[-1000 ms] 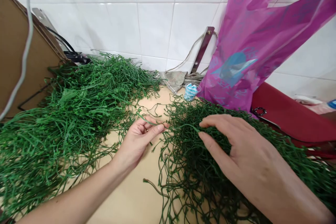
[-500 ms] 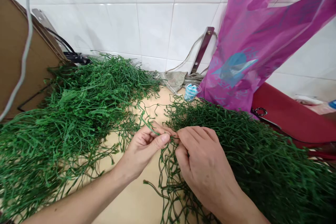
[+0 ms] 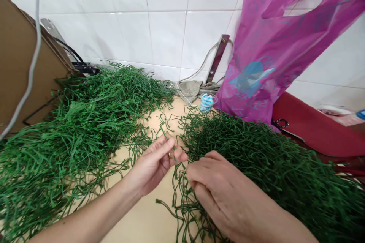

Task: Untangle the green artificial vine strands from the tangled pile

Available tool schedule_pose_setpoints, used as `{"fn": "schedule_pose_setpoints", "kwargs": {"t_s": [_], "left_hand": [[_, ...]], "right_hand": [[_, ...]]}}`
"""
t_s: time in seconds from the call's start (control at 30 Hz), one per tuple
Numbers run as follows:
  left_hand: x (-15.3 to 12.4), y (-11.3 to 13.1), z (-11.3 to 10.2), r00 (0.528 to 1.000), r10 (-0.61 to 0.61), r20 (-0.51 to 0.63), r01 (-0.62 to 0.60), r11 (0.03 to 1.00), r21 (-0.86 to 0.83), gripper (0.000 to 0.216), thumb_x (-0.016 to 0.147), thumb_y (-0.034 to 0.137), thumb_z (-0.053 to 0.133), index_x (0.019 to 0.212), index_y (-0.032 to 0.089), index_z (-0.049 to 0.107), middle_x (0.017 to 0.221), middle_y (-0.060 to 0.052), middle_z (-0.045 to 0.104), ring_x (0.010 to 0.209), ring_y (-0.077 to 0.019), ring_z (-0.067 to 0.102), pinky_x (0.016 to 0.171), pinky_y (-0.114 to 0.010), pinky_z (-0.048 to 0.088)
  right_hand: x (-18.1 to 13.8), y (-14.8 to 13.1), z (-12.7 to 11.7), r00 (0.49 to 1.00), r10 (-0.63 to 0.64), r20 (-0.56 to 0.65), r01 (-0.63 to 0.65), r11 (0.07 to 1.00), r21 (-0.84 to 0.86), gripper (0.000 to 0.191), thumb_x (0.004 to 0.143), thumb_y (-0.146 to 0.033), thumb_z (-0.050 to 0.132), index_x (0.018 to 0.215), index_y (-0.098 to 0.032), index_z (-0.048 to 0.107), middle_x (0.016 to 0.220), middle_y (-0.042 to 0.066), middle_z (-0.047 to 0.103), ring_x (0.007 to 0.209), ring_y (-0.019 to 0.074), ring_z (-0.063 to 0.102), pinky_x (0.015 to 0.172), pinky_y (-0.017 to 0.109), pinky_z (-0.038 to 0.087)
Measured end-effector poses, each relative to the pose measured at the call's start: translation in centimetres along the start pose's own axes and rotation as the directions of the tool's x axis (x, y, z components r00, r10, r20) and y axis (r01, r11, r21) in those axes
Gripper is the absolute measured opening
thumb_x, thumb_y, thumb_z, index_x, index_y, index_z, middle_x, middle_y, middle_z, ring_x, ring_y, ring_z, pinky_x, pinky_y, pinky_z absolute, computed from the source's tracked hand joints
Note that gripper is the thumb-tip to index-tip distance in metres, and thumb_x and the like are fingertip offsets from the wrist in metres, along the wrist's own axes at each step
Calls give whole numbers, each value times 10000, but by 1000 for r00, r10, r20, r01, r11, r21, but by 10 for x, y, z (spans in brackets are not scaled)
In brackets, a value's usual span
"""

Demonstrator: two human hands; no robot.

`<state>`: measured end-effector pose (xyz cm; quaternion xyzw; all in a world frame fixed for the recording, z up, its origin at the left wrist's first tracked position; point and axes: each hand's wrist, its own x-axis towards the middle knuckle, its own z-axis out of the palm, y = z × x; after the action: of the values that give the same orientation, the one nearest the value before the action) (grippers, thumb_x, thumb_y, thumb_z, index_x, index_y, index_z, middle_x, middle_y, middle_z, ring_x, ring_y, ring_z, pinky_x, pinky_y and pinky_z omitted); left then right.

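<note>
Two heaps of thin green plastic stems lie on a pale tabletop [image 3: 148,216]: a brighter green pile [image 3: 76,121] on the left and a darker tangled pile [image 3: 256,159] on the right. My left hand [image 3: 158,161] pinches a green stem [image 3: 164,133] between thumb and fingers at the gap between the piles. My right hand [image 3: 225,195] is closed on dark stems at the near edge of the right pile, its fingertips close to my left thumb.
A purple plastic bag [image 3: 282,45] hangs at the right over a red bag [image 3: 313,129]. A brown cardboard box [image 3: 25,64] stands at the left. White tiled wall behind, with a metal bracket [image 3: 218,57], cables and a small blue-white cup [image 3: 207,102].
My right hand left the top of the dark pile, came to meet my left hand, then drew back toward me with stems. My left hand kept its pinch on the stem.
</note>
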<state>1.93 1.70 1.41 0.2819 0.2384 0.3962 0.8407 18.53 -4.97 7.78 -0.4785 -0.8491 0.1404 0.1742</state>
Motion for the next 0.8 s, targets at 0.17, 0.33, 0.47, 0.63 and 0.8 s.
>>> {"fn": "schedule_pose_setpoints", "kwargs": {"t_s": [0.17, 0.33, 0.47, 0.63, 0.8], "left_hand": [[-3, -5, -5, 976, 62, 211, -132, 932, 337, 171, 938, 328, 619, 855, 179, 598, 747, -6, 689, 783, -139, 665, 821, -300, 493], [-10, -5, 1, 899, 109, 425, -409, 556, 723, 111, 902, 266, 663, 858, 165, 673, 956, -65, 703, 924, -161, 642, 827, -280, 483], [-13, -9, 3, 796, 61, 602, -597, 246, 764, 97, 879, 259, 688, 877, 169, 723, 977, -70, 709, 980, -179, 645, 850, -262, 501], [-10, -16, -2, 782, -7, 624, -616, 148, 774, 140, 900, 309, 662, 902, 190, 737, 934, -46, 748, 932, -175, 679, 849, -263, 516], [-9, -17, -7, 714, 3, 700, -700, -40, 713, 208, 955, 287, 567, 903, 193, 746, 904, -60, 749, 938, -206, 667, 900, -342, 508]], "right_hand": [[-32, 25, -20, 985, -56, -166, -12, 925, -381, 265, 876, -91, 408, 793, -221, 624, 862, 59, 708, 841, 233, 630, 810, 402, 427], [-27, 24, -19, 965, 26, -260, -96, 961, -259, 261, 960, -187, 426, 932, -226, 682, 987, 74, 730, 942, 255, 647, 815, 413, 466], [-2, 12, 8, 948, 267, -174, -252, 962, 103, 210, 975, -262, 483, 907, -220, 677, 871, 26, 730, 778, 177, 662, 688, 302, 508], [9, 17, 21, 901, 425, -86, -329, 799, 503, 194, 945, -258, 481, 948, -234, 674, 868, -16, 737, 807, 145, 681, 709, 249, 529], [8, 13, 32, 912, 397, -101, -287, 795, 534, 288, 880, -229, 557, 1144, -278, 662, 1036, -20, 749, 941, 160, 695, 820, 285, 548]]}}
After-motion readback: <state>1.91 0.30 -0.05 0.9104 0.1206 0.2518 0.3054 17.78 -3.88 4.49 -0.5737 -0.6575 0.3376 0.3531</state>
